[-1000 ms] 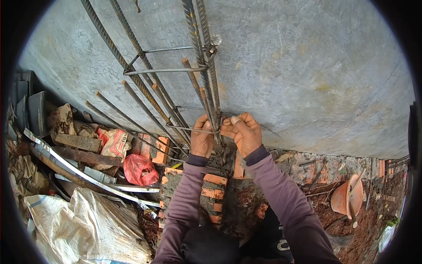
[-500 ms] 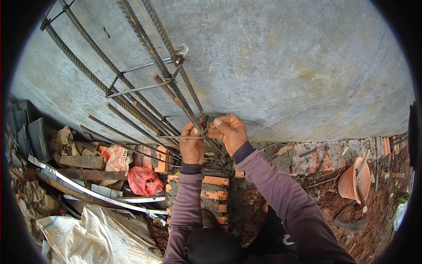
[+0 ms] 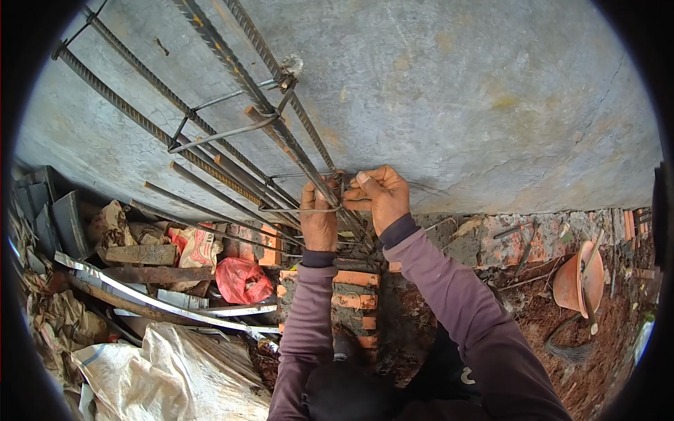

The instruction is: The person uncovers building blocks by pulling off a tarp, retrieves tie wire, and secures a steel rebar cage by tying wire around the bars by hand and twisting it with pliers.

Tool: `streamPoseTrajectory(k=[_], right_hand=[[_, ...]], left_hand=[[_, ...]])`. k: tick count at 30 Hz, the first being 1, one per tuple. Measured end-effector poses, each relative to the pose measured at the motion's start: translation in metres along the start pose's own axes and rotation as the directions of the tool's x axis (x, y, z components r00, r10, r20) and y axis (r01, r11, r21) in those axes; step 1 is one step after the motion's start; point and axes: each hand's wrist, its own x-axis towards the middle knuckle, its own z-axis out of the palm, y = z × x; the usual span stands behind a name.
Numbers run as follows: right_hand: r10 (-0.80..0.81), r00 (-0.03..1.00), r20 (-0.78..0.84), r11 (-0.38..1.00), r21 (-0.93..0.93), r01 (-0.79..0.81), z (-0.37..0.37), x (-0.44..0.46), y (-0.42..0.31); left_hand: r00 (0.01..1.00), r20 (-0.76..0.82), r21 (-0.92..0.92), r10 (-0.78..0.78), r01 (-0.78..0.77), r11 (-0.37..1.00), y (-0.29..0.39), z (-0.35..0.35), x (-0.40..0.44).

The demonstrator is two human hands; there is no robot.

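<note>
A cage of ribbed steel bars leans along the grey wall, with thin square stirrups around it. My left hand is closed at the lower stirrup, its fingertips against the near corner bar. Just right of that bar, my right hand pinches with thumb and forefinger at the cage's corner. Thin wire shows behind my right hand against the wall; whether the fingers hold it is hidden. What the left fingertips grip is also too covered to make out.
Brick and mortar masonry stands below the hands. To the left lie a red plastic bag, a white sack, boards and metal strips. At the right, an orange bucket with a stick rests on the soil.
The view has shifted, so the cage slants more and its upper part appears farther left. Both hands remain at the lower stirrup corner, with small changes in the right fingers.
</note>
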Motion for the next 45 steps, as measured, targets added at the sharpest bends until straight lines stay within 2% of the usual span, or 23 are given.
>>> streamPoseTrajectory(k=[3, 6, 7, 10, 11, 14, 15, 18, 20, 22, 23, 25, 28, 29, 32, 38, 41, 45], right_hand=[[-0.031, 1.0, 0.007, 0.999, -0.032, 0.031, -0.002, -0.007, -0.006], [-0.106, 0.994, 0.008, 0.984, -0.141, 0.106, -0.006, -0.004, -0.004], [-0.134, 0.991, -0.001, 0.978, -0.162, 0.132, -0.005, -0.001, -0.002], [-0.242, 0.968, 0.06, 0.938, -0.243, 0.249, 0.004, -0.008, -0.012], [-0.232, 0.971, 0.063, 0.94, -0.243, 0.24, 0.003, -0.01, -0.013], [-0.27, 0.956, 0.11, 0.917, -0.272, 0.291, -0.003, -0.007, -0.009], [-0.277, 0.954, 0.116, 0.916, -0.268, 0.299, -0.005, -0.004, -0.008], [-0.281, 0.952, 0.122, 0.908, -0.286, 0.305, -0.006, -0.003, -0.008], [-0.283, 0.949, 0.136, 0.893, -0.323, 0.313, -0.002, 0.0, -0.013], [-0.328, 0.927, 0.182, 0.819, -0.434, 0.375, -0.005, 0.005, -0.014], [-0.348, 0.917, 0.197, 0.762, -0.51, 0.399, -0.007, 0.008, -0.014], [-0.352, 0.909, 0.224, 0.664, -0.625, 0.411, -0.011, 0.011, -0.017], [-0.371, 0.9, 0.226, 0.635, -0.646, 0.424, -0.006, 0.012, -0.018], [-0.316, 0.93, 0.186, 0.723, -0.588, 0.363, -0.002, 0.011, -0.019], [-0.292, 0.944, 0.153, 0.932, -0.174, 0.317, 0.005, 0.011, -0.017], [-0.131, 0.987, 0.097, 0.983, 0.144, 0.116, -0.007, 0.004, 0.005], [-0.12, 0.983, 0.139, 0.975, 0.204, 0.09, -0.013, 0.002, 0.012], [-0.08, 0.991, 0.104, 0.945, 0.325, 0.043, -0.012, 0.005, 0.014]], left_hand=[[0.998, 0.057, -0.043, 0.01, -0.008, 0.999, 0.001, 0.006, 0.0], [0.998, 0.041, -0.073, -0.051, 0.054, 0.996, -0.008, -0.01, 0.005], [0.999, -0.019, -0.052, -0.05, 0.049, 0.997, -0.012, -0.012, 0.006], [0.983, -0.143, 0.243, -0.119, 0.151, 0.958, 0.008, -0.001, -0.001], [0.979, -0.182, 0.291, -0.088, 0.139, 0.947, 0.006, -0.001, -0.002], [0.985, -0.117, 0.205, -0.128, 0.15, 0.967, 0.004, -0.002, 0.002], [0.992, -0.111, 0.209, -0.068, 0.09, 0.974, 0.003, 0.008, 0.0], [0.959, 0.016, 0.477, -0.284, 0.243, 0.845, 0.024, -0.001, 0.007], [0.99, 0.084, 0.455, -0.11, 0.06, 0.888, 0.007, 0.001, 0.016], [0.989, 0.096, 0.226, -0.112, 0.088, 0.97, 0.0, 0.01, 0.011], [0.982, 0.16, 0.215, -0.1, 0.064, 0.975, -0.002, 0.005, 0.015], [0.979, 0.135, 0.089, -0.153, 0.142, 0.986, -0.01, -0.002, 0.018], [0.968, 0.145, -0.031, -0.206, 0.212, 0.977, -0.014, -0.003, 0.021], [0.959, 0.16, -0.042, -0.235, 0.245, 0.969, -0.013, -0.005, 0.022], [0.958, 0.128, -0.025, -0.258, 0.263, 0.964, -0.013, -0.004, 0.021], [0.958, 0.092, -0.018, -0.272, 0.274, 0.961, -0.013, -0.004, 0.023], [0.967, 0.051, 0.025, -0.251, 0.25, 0.968, -0.009, 0.005, 0.021], [0.956, 0.087, -0.005, -0.281, 0.283, 0.959, -0.016, -0.011, 0.023]])
